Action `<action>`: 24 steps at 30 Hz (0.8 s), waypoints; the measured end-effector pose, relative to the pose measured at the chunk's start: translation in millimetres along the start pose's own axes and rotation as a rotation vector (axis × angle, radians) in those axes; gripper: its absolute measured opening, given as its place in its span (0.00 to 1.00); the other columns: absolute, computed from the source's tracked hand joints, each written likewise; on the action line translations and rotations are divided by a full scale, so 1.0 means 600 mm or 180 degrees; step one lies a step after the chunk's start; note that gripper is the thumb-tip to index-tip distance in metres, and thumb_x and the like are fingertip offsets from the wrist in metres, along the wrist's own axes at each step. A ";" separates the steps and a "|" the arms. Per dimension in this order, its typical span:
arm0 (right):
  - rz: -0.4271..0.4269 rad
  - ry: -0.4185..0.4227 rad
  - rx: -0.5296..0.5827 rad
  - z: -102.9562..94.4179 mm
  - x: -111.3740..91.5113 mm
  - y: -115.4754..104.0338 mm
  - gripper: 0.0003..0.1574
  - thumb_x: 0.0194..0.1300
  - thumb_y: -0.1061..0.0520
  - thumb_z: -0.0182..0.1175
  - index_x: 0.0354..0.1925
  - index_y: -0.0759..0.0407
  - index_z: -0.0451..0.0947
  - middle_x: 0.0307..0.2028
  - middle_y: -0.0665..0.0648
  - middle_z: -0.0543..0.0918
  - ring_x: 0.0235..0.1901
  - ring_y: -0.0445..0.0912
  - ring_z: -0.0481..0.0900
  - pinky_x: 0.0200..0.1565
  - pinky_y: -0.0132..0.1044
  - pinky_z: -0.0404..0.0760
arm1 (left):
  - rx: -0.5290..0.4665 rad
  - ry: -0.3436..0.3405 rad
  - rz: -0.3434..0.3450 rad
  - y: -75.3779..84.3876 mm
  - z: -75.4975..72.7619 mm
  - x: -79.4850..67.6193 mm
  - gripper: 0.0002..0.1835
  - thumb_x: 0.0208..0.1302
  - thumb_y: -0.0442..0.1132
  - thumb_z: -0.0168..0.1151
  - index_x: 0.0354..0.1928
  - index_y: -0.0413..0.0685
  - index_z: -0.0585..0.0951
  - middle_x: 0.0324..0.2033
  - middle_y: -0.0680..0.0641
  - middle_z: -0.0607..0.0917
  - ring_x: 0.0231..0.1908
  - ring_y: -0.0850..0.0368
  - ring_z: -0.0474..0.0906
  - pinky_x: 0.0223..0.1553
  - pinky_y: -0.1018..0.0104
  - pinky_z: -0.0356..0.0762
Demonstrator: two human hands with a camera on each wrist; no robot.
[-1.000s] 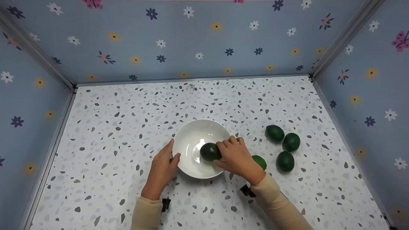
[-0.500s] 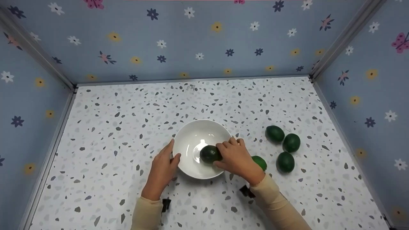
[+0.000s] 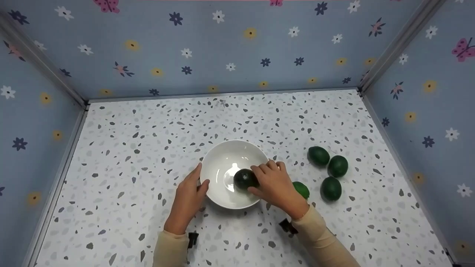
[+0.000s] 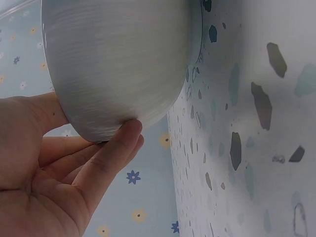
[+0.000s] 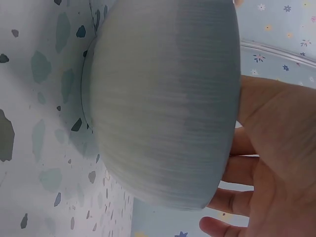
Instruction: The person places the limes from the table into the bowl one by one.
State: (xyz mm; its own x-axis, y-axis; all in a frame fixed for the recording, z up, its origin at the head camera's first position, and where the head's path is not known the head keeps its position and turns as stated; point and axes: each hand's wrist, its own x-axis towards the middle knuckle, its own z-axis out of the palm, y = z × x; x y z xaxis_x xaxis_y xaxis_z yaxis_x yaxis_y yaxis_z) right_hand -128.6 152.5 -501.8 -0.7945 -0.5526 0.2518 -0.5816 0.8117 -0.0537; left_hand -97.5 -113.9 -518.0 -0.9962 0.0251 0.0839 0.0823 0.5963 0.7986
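A white bowl (image 3: pixel 219 159) stands on the speckled table, shown from outside in both wrist views. My left hand (image 3: pixel 187 196) holds its left side, thumb at the rim and fingers along the outer wall; in the left wrist view those fingertips (image 4: pixel 131 129) press the wall. In the bowl, toward its right side, is a dark avocado (image 3: pixel 245 179). My right hand (image 3: pixel 276 185) reaches over the right rim and grips it, covering its right end. The bowl wall hides the avocado from the right wrist view, where several fingers (image 5: pixel 237 200) show behind the rim.
A brighter green fruit (image 3: pixel 301 190) lies partly behind my right wrist. Three dark green avocados, the far one (image 3: pixel 318 155), the middle one (image 3: pixel 338 166) and the near one (image 3: pixel 331 188), lie close together to the right. Flower-patterned walls (image 3: pixel 230 44) enclose the table's back and sides.
The avocado in the bowl has shifted slightly toward the near side and turned a little under my right hand. Both hands have stayed nearly in place.
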 end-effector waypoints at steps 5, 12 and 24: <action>-0.0017 0.0153 0.0018 -0.007 -0.007 0.006 0.37 0.57 0.39 0.72 0.56 0.59 0.78 0.41 0.56 0.84 0.42 0.55 0.74 0.42 0.50 0.73 | -0.0014 -0.0015 -0.0005 0.000 -0.001 0.000 0.32 0.70 0.33 0.61 0.72 0.32 0.64 0.68 0.34 0.70 0.65 0.40 0.69 0.58 0.58 0.79; 0.0096 0.0405 0.0118 -0.033 -0.019 0.024 0.36 0.59 0.41 0.72 0.58 0.60 0.77 0.45 0.57 0.83 0.43 0.56 0.74 0.42 0.52 0.73 | -0.0003 -0.0013 0.0005 -0.001 -0.001 0.002 0.32 0.70 0.33 0.62 0.72 0.32 0.64 0.68 0.34 0.70 0.66 0.40 0.69 0.60 0.57 0.78; 0.0450 0.0575 0.0141 -0.063 -0.068 0.071 0.35 0.59 0.44 0.74 0.58 0.61 0.79 0.45 0.60 0.84 0.42 0.57 0.75 0.47 0.55 0.72 | -0.0015 -0.0041 0.0004 -0.002 -0.001 0.001 0.32 0.70 0.33 0.61 0.72 0.31 0.63 0.68 0.34 0.69 0.66 0.40 0.67 0.59 0.58 0.79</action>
State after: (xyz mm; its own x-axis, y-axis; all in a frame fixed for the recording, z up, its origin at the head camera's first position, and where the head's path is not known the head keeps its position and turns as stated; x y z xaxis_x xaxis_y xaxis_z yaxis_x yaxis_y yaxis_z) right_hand -114.6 216.7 -477.9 -0.8267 -0.3879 0.4076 -0.4770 0.8673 -0.1422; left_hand -98.2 -114.8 -518.6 -0.9964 0.0362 0.0771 0.0835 0.5925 0.8012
